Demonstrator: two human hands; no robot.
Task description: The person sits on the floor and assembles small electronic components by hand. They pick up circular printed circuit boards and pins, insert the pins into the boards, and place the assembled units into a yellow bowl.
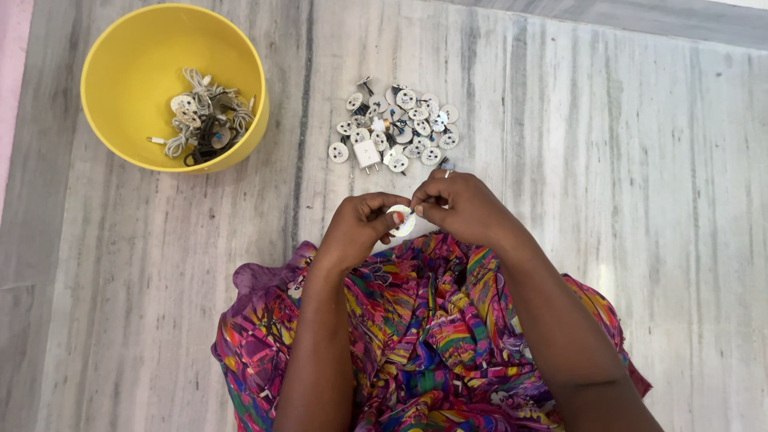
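My left hand [358, 228] and my right hand [464, 210] meet over my lap, both pinching one small white round plug part [403, 222] between their fingertips. Most of that part is hidden by my fingers. Just beyond my hands a pile of several small white round plug parts [398, 126] with metal pins lies on the marble floor, with a white plug body [367, 154] at its near edge. A yellow bowl [128, 72] at the far left holds white cables and more round parts [204, 120].
I sit on a grey streaked marble floor [624, 200]. My lap is covered by bright multicoloured cloth [432, 336]. A pink strip [12, 80] runs along the far left edge.
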